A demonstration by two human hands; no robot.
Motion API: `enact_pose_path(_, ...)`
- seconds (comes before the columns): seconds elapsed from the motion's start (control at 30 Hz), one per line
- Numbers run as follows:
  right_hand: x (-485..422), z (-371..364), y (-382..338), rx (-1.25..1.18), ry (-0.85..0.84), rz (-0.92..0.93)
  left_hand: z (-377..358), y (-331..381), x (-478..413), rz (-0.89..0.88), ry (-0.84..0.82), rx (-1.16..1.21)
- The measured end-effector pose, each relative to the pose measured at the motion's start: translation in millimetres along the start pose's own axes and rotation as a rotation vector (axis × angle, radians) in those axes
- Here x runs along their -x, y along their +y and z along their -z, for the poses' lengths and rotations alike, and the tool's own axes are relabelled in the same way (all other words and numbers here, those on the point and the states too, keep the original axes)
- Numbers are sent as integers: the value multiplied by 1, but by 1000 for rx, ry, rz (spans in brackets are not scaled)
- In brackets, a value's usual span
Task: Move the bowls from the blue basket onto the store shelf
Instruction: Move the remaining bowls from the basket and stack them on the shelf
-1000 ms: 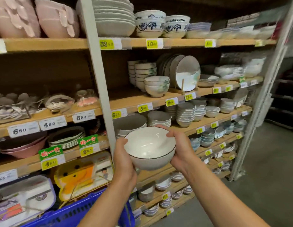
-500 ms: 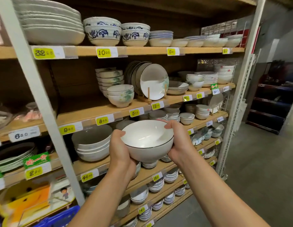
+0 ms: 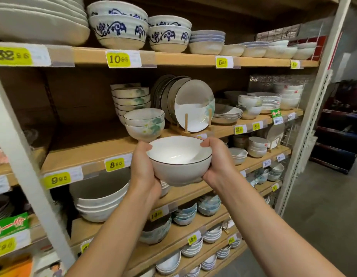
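The bowl (image 3: 180, 160) is glazed white ceramic, smooth and glossy, round, with a deep curved wall and a thin dark line along the rim. It is held in the air in front of the shelf (image 3: 89, 154) and rests on no board. Its mouth faces up and its centre axis is close to vertical, tipped a little toward the person. Being circular, it has no long axis.

The left hand (image 3: 143, 168) grips the left wall, with the thumb hooked over the rim and the palm against the outside. The right hand (image 3: 217, 166) grips the right wall in the same way, thumb on the far rim. The remaining fingers of both hands curl under the bowl and are mostly hidden.

The shelf is a bare, matt wooden board carried on a pale metal upright (image 3: 24, 156). A yellow price tag (image 3: 114, 164) is fixed to its front edge. Just behind and above the bowl stands a stack of two green-flowered bowls (image 3: 144, 124). Beside the stack, a plate (image 3: 193, 108) stands on edge in a wooden rack.
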State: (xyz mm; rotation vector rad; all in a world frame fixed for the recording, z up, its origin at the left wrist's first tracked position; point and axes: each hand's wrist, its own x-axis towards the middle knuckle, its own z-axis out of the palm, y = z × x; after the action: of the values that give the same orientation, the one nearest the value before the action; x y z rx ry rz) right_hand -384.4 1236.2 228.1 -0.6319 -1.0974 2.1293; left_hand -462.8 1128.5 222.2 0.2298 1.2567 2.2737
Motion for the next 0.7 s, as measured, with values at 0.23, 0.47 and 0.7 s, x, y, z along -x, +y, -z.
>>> enact_pose_path(0.23, -54, -19, -10, -72, -28, -23, -11, 12, -55, -114, -69, -60)
enact_pose_path(0.47, -88, -37, -17, -41, -77, -68, -14, 18, -73, -243, -28, -48)
enact_pose_path(0.7, -105, -52, -13, -54, -121, -3, -32, -9, -70, -467, 105, -109)
